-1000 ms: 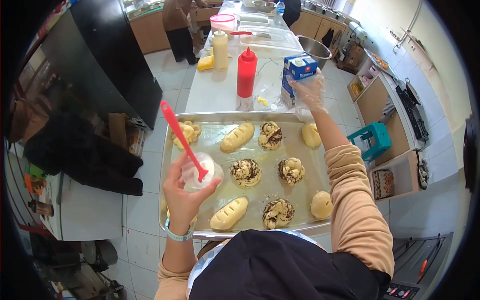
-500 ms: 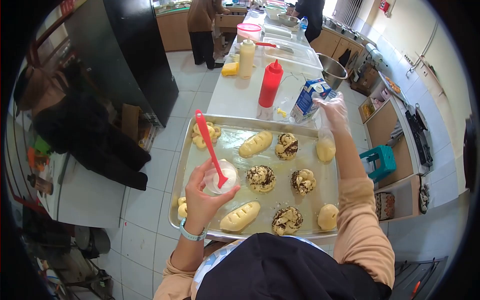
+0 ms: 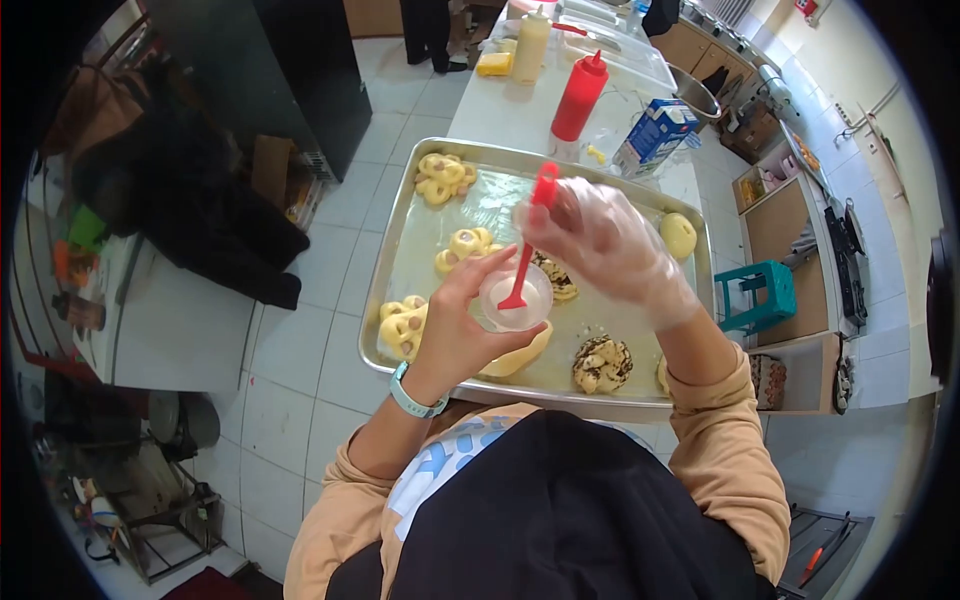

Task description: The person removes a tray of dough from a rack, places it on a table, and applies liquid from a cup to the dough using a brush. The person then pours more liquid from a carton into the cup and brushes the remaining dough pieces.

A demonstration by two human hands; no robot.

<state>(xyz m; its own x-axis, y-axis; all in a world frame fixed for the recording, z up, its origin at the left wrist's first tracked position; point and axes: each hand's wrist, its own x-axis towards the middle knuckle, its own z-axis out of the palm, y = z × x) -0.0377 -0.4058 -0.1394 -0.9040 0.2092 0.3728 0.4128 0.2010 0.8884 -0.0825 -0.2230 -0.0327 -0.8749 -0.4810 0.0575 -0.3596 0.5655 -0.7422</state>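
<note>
My left hand (image 3: 462, 325), with a light blue watch on its wrist, grips a small clear cup (image 3: 541, 297) holding something white. My right hand (image 3: 610, 245), in a clear plastic glove, is closed on the upper handle of a red pastry brush (image 3: 526, 262), whose head rests in the cup. Beneath both hands is a metal baking tray (image 3: 490, 210) of shaped dough. Flower-shaped dough pieces (image 3: 445, 178) line its left side, and a dark-sprinkled knot (image 3: 602, 364) lies near the front. My hands partly hide other pieces.
Beyond the tray stand a blue-and-white carton (image 3: 655, 136), a red squeeze bottle (image 3: 580, 97) and a pale yellow one (image 3: 531, 48). A teal stool (image 3: 757, 297) is at the right. Another person in dark clothes (image 3: 190, 190) is at the left, by a dark fridge (image 3: 270, 80).
My right hand has left the carton and come down-left, taking hold of the pastry brush. My left hand with the cup appears further right and higher in view. The view has shifted.
</note>
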